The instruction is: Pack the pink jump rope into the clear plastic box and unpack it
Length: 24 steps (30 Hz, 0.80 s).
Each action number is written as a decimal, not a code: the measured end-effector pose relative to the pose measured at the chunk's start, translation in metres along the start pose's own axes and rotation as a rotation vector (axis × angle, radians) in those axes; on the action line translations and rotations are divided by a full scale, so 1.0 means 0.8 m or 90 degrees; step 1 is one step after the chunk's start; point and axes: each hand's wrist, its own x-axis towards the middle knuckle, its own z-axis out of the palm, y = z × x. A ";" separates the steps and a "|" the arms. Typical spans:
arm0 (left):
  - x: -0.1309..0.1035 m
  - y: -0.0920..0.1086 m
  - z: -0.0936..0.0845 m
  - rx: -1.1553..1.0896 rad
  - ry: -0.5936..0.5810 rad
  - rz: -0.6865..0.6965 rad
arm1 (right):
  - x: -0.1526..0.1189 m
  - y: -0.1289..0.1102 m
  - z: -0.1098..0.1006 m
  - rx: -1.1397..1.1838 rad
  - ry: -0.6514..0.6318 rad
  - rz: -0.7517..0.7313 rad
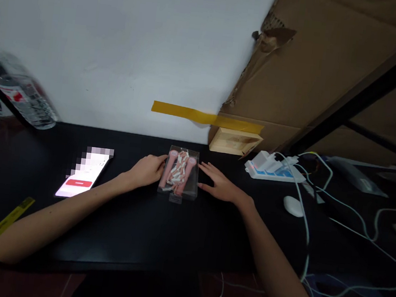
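A clear plastic box [190,188] lies on the black table in front of me. Inside it is a jump rope [180,170] with two pink handles and pink and white beads. My left hand [148,170] rests at the box's left side, its fingertips against the edge and not wrapped round it. At the right side is my right hand [219,183], its fingers stretched and spread, the tips at or very near the box edge. A small clear flap [175,199] sticks out at the near end of the box.
A lit phone [84,173] lies left of the box, with a plastic bottle [25,95] behind it. On the right are a power strip [273,174], a white mouse [293,206] and loose cables. A shallow wooden box [234,142] leans at the back by the cardboard [317,71].
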 end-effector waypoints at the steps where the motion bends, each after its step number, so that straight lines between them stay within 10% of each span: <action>1: 0.000 -0.001 0.002 -0.006 0.003 0.028 | -0.001 0.001 -0.001 0.002 -0.011 0.001; 24: -0.006 -0.026 0.040 0.085 -0.085 0.110 | -0.009 0.027 -0.031 0.091 -0.054 0.031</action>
